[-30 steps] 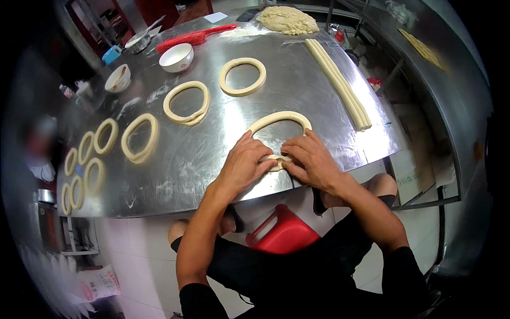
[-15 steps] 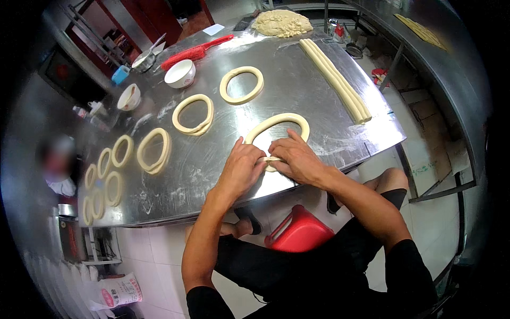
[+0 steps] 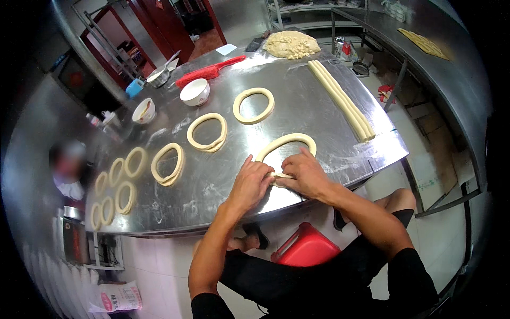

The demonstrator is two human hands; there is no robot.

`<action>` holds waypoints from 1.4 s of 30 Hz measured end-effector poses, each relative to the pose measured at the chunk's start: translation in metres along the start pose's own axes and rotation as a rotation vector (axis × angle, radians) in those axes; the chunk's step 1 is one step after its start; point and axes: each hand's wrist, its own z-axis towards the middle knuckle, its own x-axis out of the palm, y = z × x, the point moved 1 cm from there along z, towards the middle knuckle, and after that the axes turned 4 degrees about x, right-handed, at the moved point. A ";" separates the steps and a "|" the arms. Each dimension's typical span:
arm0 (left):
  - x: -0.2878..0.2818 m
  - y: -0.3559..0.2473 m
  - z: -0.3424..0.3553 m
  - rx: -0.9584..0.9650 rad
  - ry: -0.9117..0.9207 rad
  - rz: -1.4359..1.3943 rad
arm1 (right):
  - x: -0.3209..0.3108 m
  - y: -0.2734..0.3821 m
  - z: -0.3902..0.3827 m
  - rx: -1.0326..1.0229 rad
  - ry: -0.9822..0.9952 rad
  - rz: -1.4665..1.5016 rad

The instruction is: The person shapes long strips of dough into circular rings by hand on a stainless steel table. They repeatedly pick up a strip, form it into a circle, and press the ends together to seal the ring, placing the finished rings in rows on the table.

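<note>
At the near edge of the steel table, both hands work on one ring of pale dough [image 3: 287,140], where its two ends meet. My left hand [image 3: 249,182] has its thumb and fingers closed on the left end. From the other side, my right hand [image 3: 304,174] pinches the right end, its fingers bent over the dough. A flattened bit of dough shows between the thumbs; the fingers partly hide the join. Beyond stand finished-looking dough rings: one [image 3: 237,106] straight ahead, another [image 3: 192,133] to its left, a third [image 3: 155,164] further left, then several smaller-looking ones.
Long dough strips [image 3: 342,101] lie side by side at right. At the far end sit a dough mass [image 3: 291,44], a red-bristled brush [image 3: 199,75] and two white bowls [image 3: 195,94]. A red stool [image 3: 305,247] is under the near edge. Another person [image 3: 68,170] is at far left.
The whole view has shifted, so the table sits slightly lower and further right. Both hands stay on the same dough join, with only a slight change in the fingers.
</note>
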 end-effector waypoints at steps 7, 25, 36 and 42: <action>0.009 -0.012 0.009 0.012 -0.030 -0.052 | -0.016 -0.007 -0.025 -0.139 -0.111 0.007; -0.006 -0.028 0.012 -0.119 -0.049 0.031 | -0.044 -0.033 -0.008 0.212 -0.284 -0.069; 0.005 0.020 0.046 -0.584 -0.180 0.176 | -0.036 -0.061 0.033 0.438 -0.125 0.188; 0.007 0.022 0.074 -0.882 -0.014 -1.116 | -0.055 -0.084 0.008 0.617 -0.080 1.190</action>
